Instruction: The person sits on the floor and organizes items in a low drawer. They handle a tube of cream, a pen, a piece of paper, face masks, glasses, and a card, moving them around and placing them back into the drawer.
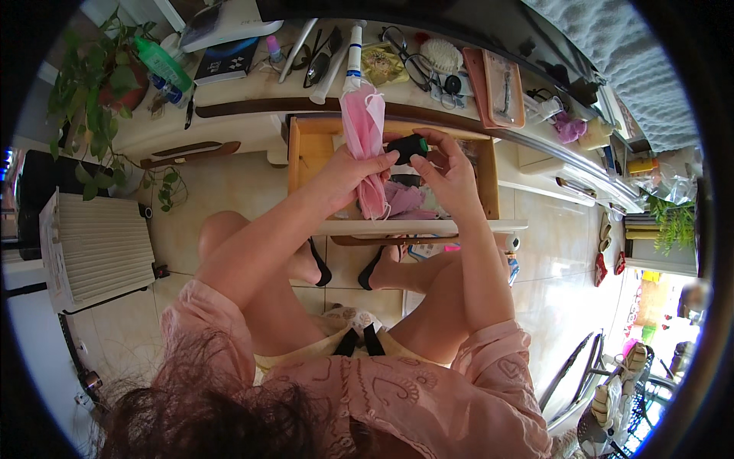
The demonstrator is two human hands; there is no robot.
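My left hand is closed around a bundle of pink face masks with white ear loops, held upright over the open drawer. Beside it my right hand pinches a small black rounded object with a green end; its exact kind cannot be made out. The left thumb reaches close to this object and seems to touch it. Below both hands, a crumpled pink-purple item lies in the wooden drawer. Part of the drawer's contents is hidden by my hands and the masks.
Along the cabinet top lie glasses, a white tube, a white brush and a pink tray. A potted plant and green bottle stand left. A ribbed cream panel unit stands on the tiled floor.
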